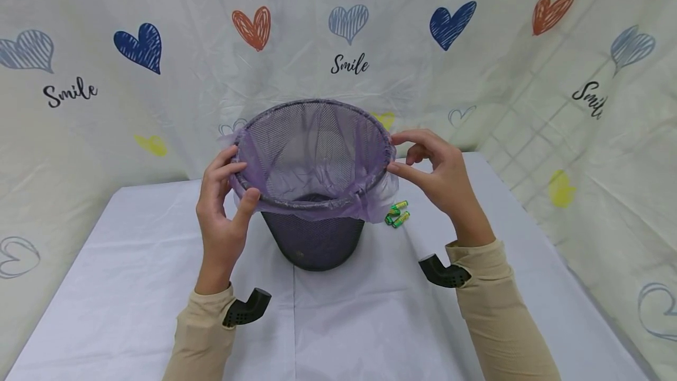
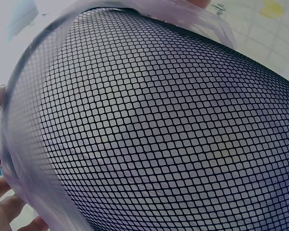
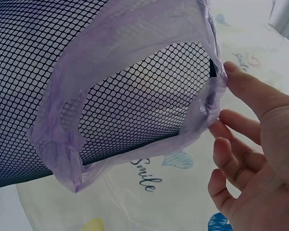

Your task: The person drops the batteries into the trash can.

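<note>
A dark wire-mesh wastebasket (image 1: 317,246) stands on the table, its round mouth turned toward the head camera. A thin purple trash bag (image 1: 378,199) lines it and folds over the rim, hanging loosely outside. My left hand (image 1: 219,216) holds the left side of the covered rim, fingers over the edge and thumb at the front. On the opposite side, my right hand (image 1: 439,169) pinches the bag at the rim between thumb and forefinger. The right wrist view shows the bag's gathered edge at these fingertips and the basket's mesh (image 3: 144,96) beyond the fold.
Several green-and-yellow batteries (image 1: 399,216) lie on the table behind the basket's right side. The table wears a white cloth (image 1: 349,328). Behind it hangs a white curtain (image 1: 296,75) printed with hearts and "Smile". Black wrist cameras (image 1: 247,308) sit at both sleeves.
</note>
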The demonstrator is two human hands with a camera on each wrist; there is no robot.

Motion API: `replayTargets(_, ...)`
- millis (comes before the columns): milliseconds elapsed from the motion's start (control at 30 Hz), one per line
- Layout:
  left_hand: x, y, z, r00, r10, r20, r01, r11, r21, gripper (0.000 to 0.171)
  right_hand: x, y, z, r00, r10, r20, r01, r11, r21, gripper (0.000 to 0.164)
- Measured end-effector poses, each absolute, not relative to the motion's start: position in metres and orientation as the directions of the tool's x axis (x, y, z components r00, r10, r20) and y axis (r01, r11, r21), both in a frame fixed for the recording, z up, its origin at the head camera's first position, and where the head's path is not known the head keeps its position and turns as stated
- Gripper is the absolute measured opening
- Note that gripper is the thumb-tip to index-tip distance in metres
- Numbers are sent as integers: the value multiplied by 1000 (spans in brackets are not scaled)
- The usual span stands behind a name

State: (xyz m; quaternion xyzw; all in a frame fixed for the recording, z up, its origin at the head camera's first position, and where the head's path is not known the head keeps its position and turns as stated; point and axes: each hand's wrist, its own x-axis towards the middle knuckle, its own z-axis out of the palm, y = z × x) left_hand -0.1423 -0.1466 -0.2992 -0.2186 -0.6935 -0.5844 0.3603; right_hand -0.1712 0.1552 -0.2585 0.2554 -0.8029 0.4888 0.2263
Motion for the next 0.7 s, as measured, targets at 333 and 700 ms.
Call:
replayTargets(333,-142,-146,-299,-641,-118,759,727,226,649,45,-171,160,-264,-772,-181,609,-625,385,-679,37)
replayTargets(700,-142,-146,-299,-641,-121,758,723,237,649,44,-171,165,-272,-797,-162,582,-596,364,-715,37)
